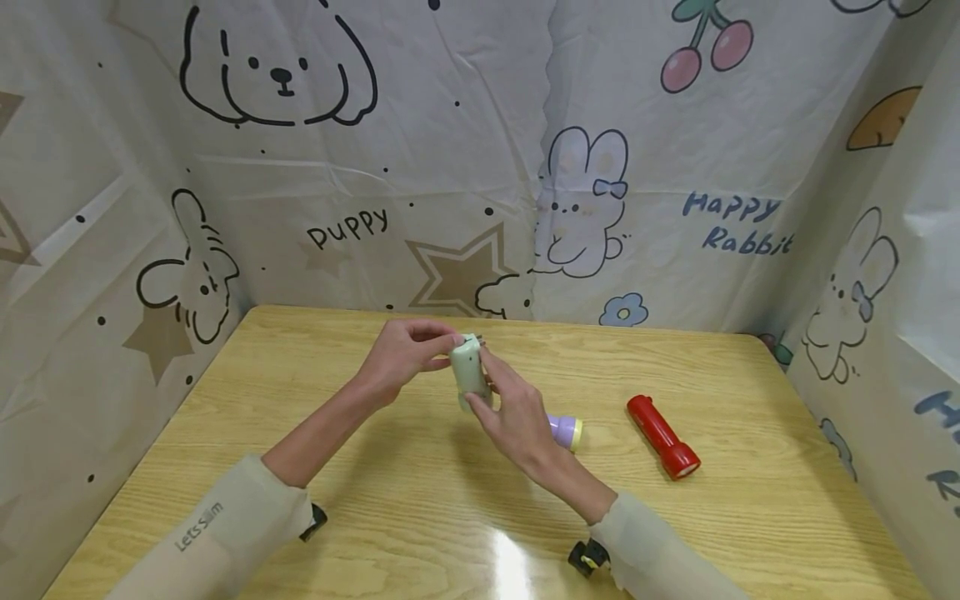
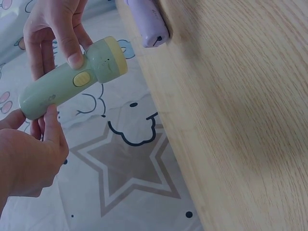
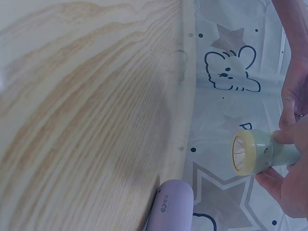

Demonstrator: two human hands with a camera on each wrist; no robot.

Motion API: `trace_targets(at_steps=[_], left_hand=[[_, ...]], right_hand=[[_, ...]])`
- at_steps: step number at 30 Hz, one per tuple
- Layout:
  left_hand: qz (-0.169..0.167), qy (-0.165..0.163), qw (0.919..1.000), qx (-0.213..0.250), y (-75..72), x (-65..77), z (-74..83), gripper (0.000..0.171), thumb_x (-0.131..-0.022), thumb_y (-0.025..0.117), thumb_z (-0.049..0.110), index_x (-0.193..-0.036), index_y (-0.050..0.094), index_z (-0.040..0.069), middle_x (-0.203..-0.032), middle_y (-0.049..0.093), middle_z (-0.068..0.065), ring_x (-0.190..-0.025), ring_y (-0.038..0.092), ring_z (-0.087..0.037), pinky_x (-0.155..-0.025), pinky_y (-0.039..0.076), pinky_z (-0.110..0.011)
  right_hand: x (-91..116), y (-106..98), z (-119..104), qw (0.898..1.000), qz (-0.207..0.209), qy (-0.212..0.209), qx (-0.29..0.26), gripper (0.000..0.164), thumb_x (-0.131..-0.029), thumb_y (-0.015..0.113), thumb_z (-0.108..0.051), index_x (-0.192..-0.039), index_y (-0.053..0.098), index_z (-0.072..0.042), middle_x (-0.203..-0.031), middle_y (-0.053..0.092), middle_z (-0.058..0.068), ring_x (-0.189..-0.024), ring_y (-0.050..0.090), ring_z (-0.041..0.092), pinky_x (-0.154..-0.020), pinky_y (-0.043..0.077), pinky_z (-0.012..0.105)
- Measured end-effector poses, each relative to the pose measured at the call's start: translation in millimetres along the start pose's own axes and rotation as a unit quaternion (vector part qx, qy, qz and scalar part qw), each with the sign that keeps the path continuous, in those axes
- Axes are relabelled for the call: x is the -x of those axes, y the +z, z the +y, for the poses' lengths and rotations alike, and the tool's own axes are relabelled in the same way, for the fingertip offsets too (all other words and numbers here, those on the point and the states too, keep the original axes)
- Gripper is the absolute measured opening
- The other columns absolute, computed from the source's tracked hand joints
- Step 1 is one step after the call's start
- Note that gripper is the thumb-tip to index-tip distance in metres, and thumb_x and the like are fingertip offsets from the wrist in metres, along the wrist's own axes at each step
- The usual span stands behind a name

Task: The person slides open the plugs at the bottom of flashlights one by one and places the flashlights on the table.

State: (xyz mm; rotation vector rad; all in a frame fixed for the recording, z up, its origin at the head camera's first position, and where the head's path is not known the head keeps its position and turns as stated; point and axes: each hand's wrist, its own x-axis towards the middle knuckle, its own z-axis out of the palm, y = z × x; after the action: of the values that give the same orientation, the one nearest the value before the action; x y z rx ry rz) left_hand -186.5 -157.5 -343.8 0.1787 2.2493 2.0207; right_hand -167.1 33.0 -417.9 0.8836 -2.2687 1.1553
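Both hands hold a pale green flashlight above the table, its tail end up and its yellow-rimmed head down in the head view. With thumb and fingers, my left hand pinches the tail end. My right hand grips the body near the head, its thumb close to the yellow oval button in the left wrist view. The lens side of the head shows in the right wrist view. A small dark detail shows at the tail end in the head view.
On the wooden table, a purple flashlight with a yellow rim lies partly hidden behind my right hand. A red flashlight lies further right. A printed cloth hangs behind and along both sides of the table.
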Motion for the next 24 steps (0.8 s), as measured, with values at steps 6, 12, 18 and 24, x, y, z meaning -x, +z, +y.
trace_targets(at_steps=[6, 12, 18, 24], left_hand=[[0.002, 0.001, 1.0000, 0.000, -0.7, 1.0, 0.5, 0.023, -0.095, 0.069, 0.010, -0.109, 0.068, -0.008, -0.109, 0.068, -0.018, -0.099, 0.067, -0.027, -0.086, 0.056, -0.037], [0.005, 0.001, 0.9999, 0.009, -0.9, 0.2, -0.2, 0.023, -0.095, 0.069, 0.010, -0.108, 0.068, -0.008, -0.108, 0.068, -0.017, -0.098, 0.067, -0.025, -0.086, 0.056, -0.038], [0.007, -0.004, 0.9999, 0.012, -0.6, -0.7, -1.0, 0.023, -0.094, 0.070, 0.010, -0.108, 0.068, -0.009, -0.108, 0.068, -0.018, -0.098, 0.068, -0.026, -0.085, 0.056, -0.037], [0.007, -0.004, 0.9999, 0.014, 0.2, -1.3, -0.9, 0.023, -0.094, 0.071, 0.009, -0.107, 0.068, -0.009, -0.106, 0.068, -0.018, -0.097, 0.068, -0.025, -0.085, 0.056, -0.038]], right_hand=[[-0.3, 0.1, -0.1, 1.000, -0.005, 0.002, 0.002, 0.071, -0.085, 0.078, 0.000, -0.148, 0.044, -0.001, -0.136, 0.057, 0.019, -0.103, 0.067, 0.030, -0.079, 0.059, 0.038], [-0.5, 0.6, 0.0, 1.000, -0.009, 0.005, 0.000, 0.072, -0.086, 0.078, 0.001, -0.148, 0.043, -0.001, -0.138, 0.056, 0.019, -0.104, 0.067, 0.031, -0.079, 0.058, 0.040], [-1.0, 0.5, -0.5, 1.000, -0.007, 0.007, 0.004, 0.071, -0.086, 0.078, 0.000, -0.148, 0.044, -0.001, -0.138, 0.056, 0.019, -0.103, 0.067, 0.030, -0.080, 0.058, 0.039], [-1.1, 0.2, -0.8, 1.000, -0.004, 0.005, 0.008, 0.072, -0.085, 0.078, 0.001, -0.148, 0.044, -0.001, -0.138, 0.056, 0.019, -0.105, 0.066, 0.031, -0.080, 0.058, 0.039]])
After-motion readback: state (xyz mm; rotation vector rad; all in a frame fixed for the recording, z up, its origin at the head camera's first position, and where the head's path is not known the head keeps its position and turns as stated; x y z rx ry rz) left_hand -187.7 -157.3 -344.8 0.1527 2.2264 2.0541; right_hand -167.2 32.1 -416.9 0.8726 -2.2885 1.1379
